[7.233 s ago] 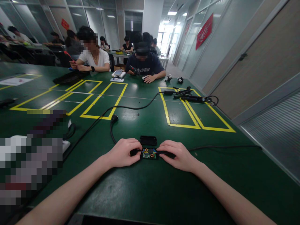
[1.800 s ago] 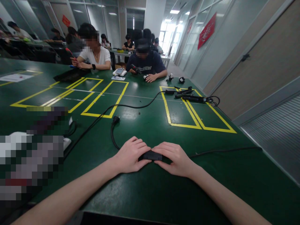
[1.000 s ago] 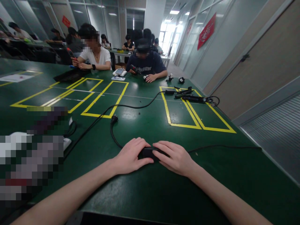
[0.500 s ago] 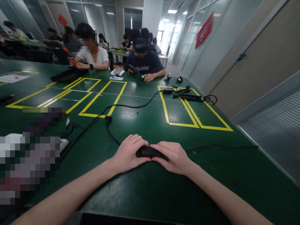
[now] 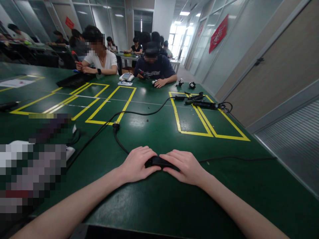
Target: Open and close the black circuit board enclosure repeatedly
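Note:
A black power adapter (image 5: 160, 162) lies on the green table between my two hands. My left hand (image 5: 139, 165) closes on its left end, thumb at the near side and fingers at the far side. My right hand (image 5: 184, 166) grips the right end in the same way. From under my left hand a black cord leads up to a power plug (image 5: 116, 126) lying on the table. A thinner black cable (image 5: 236, 158) runs from behind my right hand toward the table's right edge.
Yellow tape rectangles (image 5: 178, 116) mark the green table (image 5: 139, 212). Another black cord (image 5: 147, 113) crosses to a pile of dark tools and cables (image 5: 201, 101). Across the table, two people (image 5: 101, 59) sit working, near a black tray (image 5: 72, 80) and a white device (image 5: 126, 76). Blurred items stand at left.
The view has shifted slightly. Both hands stay on the adapter, and nothing has been let go.

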Demonstrator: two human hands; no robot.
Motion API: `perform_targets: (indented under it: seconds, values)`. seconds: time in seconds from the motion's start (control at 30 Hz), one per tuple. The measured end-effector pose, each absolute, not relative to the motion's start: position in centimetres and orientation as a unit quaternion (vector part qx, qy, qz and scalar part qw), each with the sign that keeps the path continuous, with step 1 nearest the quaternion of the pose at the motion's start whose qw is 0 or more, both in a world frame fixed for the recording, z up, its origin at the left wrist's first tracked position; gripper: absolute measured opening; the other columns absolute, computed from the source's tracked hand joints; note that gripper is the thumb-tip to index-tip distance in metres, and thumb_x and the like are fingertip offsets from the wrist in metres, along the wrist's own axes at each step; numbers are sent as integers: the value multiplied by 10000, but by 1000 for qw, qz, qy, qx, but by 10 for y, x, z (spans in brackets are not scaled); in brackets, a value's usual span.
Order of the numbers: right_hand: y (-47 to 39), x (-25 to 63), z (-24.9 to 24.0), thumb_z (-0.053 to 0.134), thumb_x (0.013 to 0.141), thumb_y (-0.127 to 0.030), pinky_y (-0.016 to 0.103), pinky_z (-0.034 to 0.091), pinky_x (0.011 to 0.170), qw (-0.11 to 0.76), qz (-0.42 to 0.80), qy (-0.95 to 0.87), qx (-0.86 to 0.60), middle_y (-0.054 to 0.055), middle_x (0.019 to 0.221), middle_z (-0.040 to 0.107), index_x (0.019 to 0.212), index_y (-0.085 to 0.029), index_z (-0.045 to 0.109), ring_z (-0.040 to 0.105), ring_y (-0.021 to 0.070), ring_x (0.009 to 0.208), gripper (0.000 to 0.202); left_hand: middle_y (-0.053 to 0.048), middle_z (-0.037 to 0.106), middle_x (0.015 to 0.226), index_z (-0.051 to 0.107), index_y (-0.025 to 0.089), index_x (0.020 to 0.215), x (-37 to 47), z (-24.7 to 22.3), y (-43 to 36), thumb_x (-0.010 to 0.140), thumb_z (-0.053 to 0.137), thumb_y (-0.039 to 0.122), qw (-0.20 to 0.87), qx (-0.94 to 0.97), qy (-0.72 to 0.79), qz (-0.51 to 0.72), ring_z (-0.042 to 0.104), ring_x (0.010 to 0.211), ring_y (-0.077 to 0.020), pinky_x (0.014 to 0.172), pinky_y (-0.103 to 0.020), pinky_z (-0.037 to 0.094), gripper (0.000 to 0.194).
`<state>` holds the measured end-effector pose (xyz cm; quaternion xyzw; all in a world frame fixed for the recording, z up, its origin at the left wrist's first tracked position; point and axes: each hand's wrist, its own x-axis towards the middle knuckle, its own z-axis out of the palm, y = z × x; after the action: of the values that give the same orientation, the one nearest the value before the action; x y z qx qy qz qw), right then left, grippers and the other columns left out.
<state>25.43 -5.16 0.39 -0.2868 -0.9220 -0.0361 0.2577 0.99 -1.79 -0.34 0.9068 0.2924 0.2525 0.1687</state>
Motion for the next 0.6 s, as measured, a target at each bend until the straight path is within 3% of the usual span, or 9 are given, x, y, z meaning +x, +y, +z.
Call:
perform_targets:
  seconds: [0.13, 0.23, 0.33, 0.43, 0.5, 0.6]
  values:
    - [-53, 252, 5, 535, 1059, -344, 355, 594, 739, 169, -63, -939, -291, 137, 1132, 702, 1434, -200, 577, 693, 245, 921, 404, -49, 739, 885, 675, 167, 950, 10, -5, -17, 942, 746, 421, 165, 907, 287, 262, 672, 819, -223, 729, -345, 493, 264]
    - [-49, 258, 3, 507, 1059, -282, 347, 598, 748, 184, -28, -932, -311, 132, 1130, 687, 1458, -213, 573, 693, 237, 919, 410, -67, 759, 993, 681, 170, 1106, 8, -4, -14, 957, 727, 389, 160, 898, 279, 301, 686, 913, -238, 808, -375, 531, 269]
    - [-36, 278, 1, 498, 1065, -325, 350, 603, 803, 278, 59, -881, -378, 128, 1176, 691, 1512, -220, 528, 705, 231, 964, 461, -123, 711, 1275, 598, 181, 1357, 6, 0, -12, 972, 693, 329, 108, 883, 264, 374, 649, 1187, -285, 1035, -468, 504, 422]
    - [-18, 311, 0, 564, 1022, -419, 422, 584, 935, 409, 96, -774, -474, 121, 1276, 696, 1468, -246, 582, 689, 277, 1112, 478, -139, 646, 1399, 580, 203, 1385, 4, 3, -11, 983, 649, 252, 58, 866, 259, 424, 568, 1342, -303, 1160, -530, 417, 411]
    - [-7, 336, 0, 599, 979, -489, 439, 592, 913, 493, 108, -682, -529, 129, 1316, 685, 1427, -232, 619, 686, 303, 1127, 516, -124, 686, 1327, 604, 202, 1341, 4, 2, -11, 987, 630, 227, 72, 870, 254, 417, 611, 1279, -282, 1115, -496, 463, 355]
    - [5, 377, -3, 605, 930, -579, 405, 610, 698, 557, 109, -556, -607, 138, 1244, 697, 1464, -216, 582, 717, 278, 876, 646, -82, 752, 1149, 640, 192, 1271, 6, -1, -14, 999, 610, 233, 142, 900, 228, 343, 691, 1086, -239, 981, -421, 536, 276]
